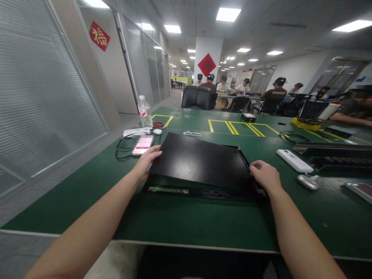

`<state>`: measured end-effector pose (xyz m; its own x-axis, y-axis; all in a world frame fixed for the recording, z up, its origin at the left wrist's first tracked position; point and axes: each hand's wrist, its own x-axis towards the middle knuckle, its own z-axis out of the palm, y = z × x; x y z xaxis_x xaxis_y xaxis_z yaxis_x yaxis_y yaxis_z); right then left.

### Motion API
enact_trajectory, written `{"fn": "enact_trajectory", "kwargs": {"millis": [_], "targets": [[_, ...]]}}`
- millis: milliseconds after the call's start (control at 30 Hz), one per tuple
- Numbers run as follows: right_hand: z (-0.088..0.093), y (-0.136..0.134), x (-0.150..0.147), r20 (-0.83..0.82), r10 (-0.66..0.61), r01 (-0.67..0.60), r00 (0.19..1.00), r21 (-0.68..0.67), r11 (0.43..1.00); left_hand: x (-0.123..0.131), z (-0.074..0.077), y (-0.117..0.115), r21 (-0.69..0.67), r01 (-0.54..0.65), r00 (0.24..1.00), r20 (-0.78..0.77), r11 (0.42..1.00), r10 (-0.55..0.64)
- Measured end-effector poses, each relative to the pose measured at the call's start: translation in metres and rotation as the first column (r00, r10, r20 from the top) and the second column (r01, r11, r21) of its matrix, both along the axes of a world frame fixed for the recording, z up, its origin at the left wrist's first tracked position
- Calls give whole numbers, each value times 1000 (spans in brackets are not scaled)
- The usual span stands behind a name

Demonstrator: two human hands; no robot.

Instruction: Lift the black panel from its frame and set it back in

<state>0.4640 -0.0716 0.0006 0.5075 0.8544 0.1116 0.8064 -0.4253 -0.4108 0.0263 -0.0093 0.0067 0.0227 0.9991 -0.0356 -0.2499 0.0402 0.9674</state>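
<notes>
A flat, glossy black screen panel [194, 159] lies tilted over a shallow black frame [226, 193], its left side raised. My left hand [148, 161] grips the panel's left edge, thumb on top and the other fingers mostly hidden. Along the near side of the frame, a narrow green circuit board [168, 190] shows in the gap. My right hand [264, 174] has its fingers closed at the frame's right wall, close to the panel's right corner. Whether these fingers also touch the panel is hard to tell.
Left of the panel are a lit phone [143, 145], a water bottle [144, 112] and red-handled scissors [157, 124]. Beyond it stands a plastic cup [187, 112]. A white device [294, 161], a grey mouse-shaped object [308, 182] and long black parts [337, 149] lie right. Several people sit farther off.
</notes>
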Motion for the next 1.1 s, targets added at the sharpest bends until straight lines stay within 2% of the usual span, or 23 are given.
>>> {"fn": "enact_trajectory", "kwargs": {"millis": [267, 600, 800, 967, 1100], "targets": [[-3, 1, 2, 17, 1, -1, 1000, 1, 1000, 0, -4, 0, -16, 24, 1000, 20, 1000, -24], [-5, 3, 4, 21, 10, -10, 1000, 13, 1000, -2, -6, 4, 0, 28, 999, -36, 1000, -28], [-5, 2, 4, 33, 11, -11, 999, 22, 1000, -7, -12, 7, 42, 4, 988, -158, 999, 3], [-5, 2, 4, 43, 13, -14, 999, 25, 1000, -12, -18, 13, 155, -98, 920, -363, 983, 149], [-6, 2, 4, 31, 17, -18, 999, 43, 999, -13, -20, 14, 179, -32, 864, -491, 983, 117]]}}
